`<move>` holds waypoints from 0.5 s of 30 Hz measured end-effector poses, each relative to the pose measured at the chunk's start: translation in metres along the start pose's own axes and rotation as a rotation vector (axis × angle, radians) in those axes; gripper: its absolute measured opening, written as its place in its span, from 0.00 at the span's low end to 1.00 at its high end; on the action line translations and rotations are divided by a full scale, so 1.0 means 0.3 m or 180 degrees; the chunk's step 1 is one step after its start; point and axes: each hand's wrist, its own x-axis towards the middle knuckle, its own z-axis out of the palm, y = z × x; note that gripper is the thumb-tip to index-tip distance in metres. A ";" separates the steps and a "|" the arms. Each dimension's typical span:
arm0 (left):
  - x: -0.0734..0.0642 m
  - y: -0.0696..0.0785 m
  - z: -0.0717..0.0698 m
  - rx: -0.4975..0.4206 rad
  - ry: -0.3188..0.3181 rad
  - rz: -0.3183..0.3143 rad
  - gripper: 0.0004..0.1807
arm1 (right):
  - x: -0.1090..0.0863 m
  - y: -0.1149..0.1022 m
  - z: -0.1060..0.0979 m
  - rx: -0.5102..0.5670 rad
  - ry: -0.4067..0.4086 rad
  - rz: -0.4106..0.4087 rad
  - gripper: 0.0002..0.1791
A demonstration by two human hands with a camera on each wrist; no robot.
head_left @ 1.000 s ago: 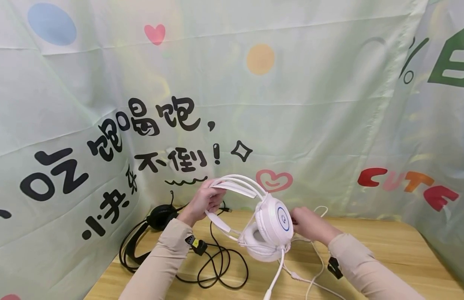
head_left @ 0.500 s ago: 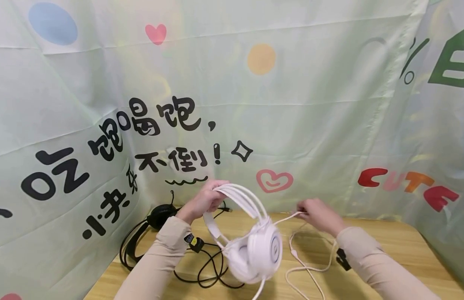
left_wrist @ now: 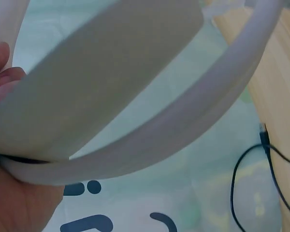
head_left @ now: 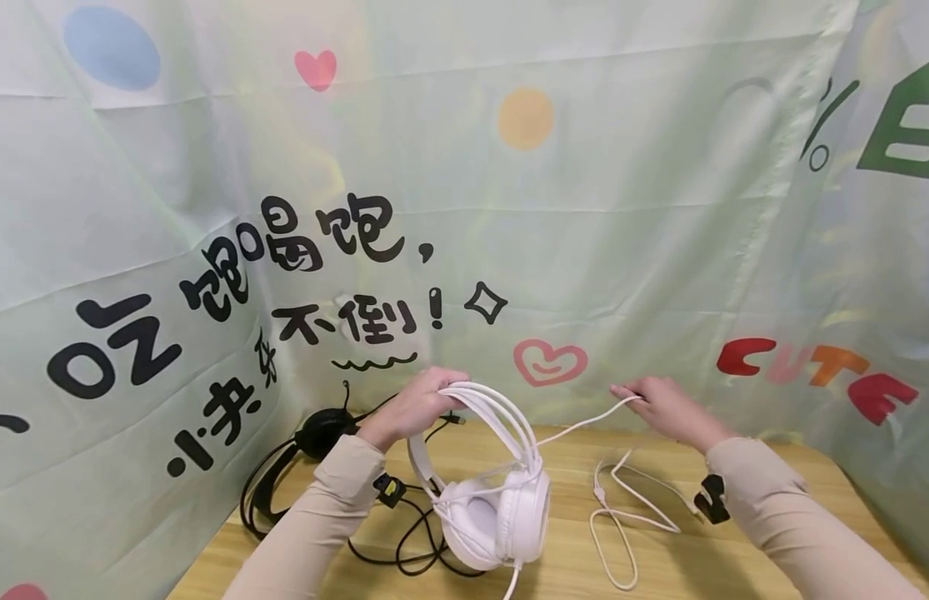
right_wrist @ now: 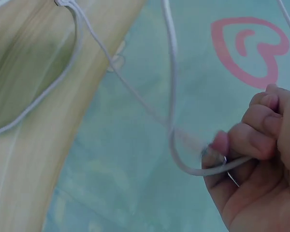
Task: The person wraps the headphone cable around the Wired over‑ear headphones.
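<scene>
In the head view, my left hand (head_left: 415, 407) grips the white headset (head_left: 526, 512) by the top of its headband, holding it tilted with the ear cups low over the table. The left wrist view shows the headband (left_wrist: 111, 77) close up, the fingers curled round it at the left edge. Right of the headset, my right hand (head_left: 677, 412) pinches its thin white cable (head_left: 587, 421), which stretches from the headset to the fingers. A loop of the cable (right_wrist: 172, 72) hangs at the right hand's fingers in the right wrist view. More white cable lies loosely on the table below.
A black headset (head_left: 325, 433) lies at the table's back left, against the curtain. Its black cable (head_left: 415, 571) coils across the wooden table (head_left: 779, 500), partly behind the white headset. A printed curtain (head_left: 621, 250) walls in the back and sides.
My right hand has moved right and slightly up from beside the ear cup, drawing the white cable out. The headset has swung lower and turned; my left hand still grips its headband.
</scene>
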 end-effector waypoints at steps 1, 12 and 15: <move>0.000 -0.001 0.002 0.0062 0.0000 0.0013 0.11 | 0.001 0.001 -0.006 -0.0001 0.0012 0.0012 0.24; -0.002 -0.021 0.006 0.0330 0.0149 -0.0138 0.09 | 0.007 -0.019 -0.056 -0.0121 0.0088 0.0210 0.23; 0.000 -0.021 0.007 0.0387 0.0195 -0.0240 0.09 | 0.010 -0.035 -0.074 -0.0085 0.0053 0.0307 0.25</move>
